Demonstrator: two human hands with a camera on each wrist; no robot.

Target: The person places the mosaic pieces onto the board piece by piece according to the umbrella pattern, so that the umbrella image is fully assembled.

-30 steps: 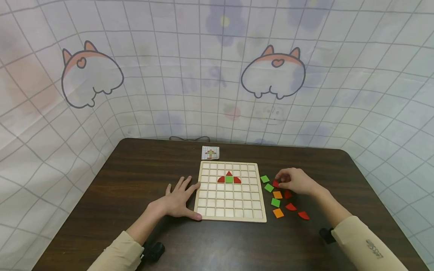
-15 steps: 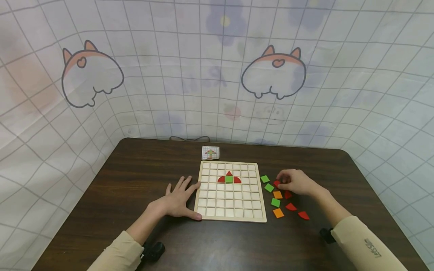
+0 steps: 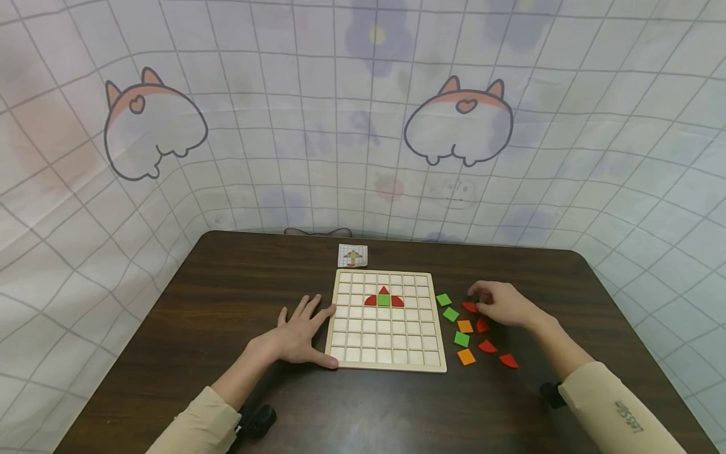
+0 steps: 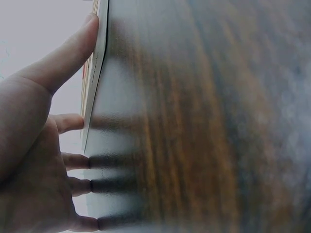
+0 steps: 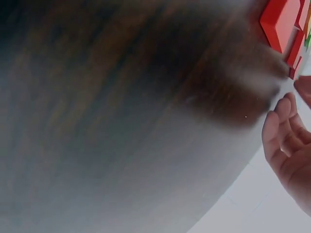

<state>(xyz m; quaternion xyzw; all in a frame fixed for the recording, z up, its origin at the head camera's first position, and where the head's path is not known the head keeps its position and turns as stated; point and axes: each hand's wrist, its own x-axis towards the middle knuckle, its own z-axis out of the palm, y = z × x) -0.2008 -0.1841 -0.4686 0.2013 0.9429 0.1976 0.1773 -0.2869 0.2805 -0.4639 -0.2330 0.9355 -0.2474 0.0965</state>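
A wooden grid board (image 3: 370, 341) lies on the table. Set in its upper part are a red triangle (image 3: 384, 291), a green square (image 3: 384, 301) and a red quarter-round piece on either side of it. My left hand (image 3: 296, 337) rests at the board's left side with spread fingers, thumb on the near corner and index finger at the edge. My right hand (image 3: 501, 305) hovers loosely curved beside a red quarter-round tile (image 3: 469, 307). Its thumb is close to that tile; whether they touch I cannot tell. In the right wrist view, nothing shows between the fingers (image 5: 270, 127) and thumb.
Right of the board lie several loose tiles: green squares (image 3: 450, 314), orange squares (image 3: 466, 357) and more red quarter-rounds (image 3: 508, 360). A small pattern card (image 3: 353, 256) sits behind the board. A patterned cloth (image 3: 317, 126) hangs behind the table (image 3: 238, 265).
The right hand has shifted slightly right, and the red tile by it has slid right and now shows more fully. My left hand has kept its place on the board.
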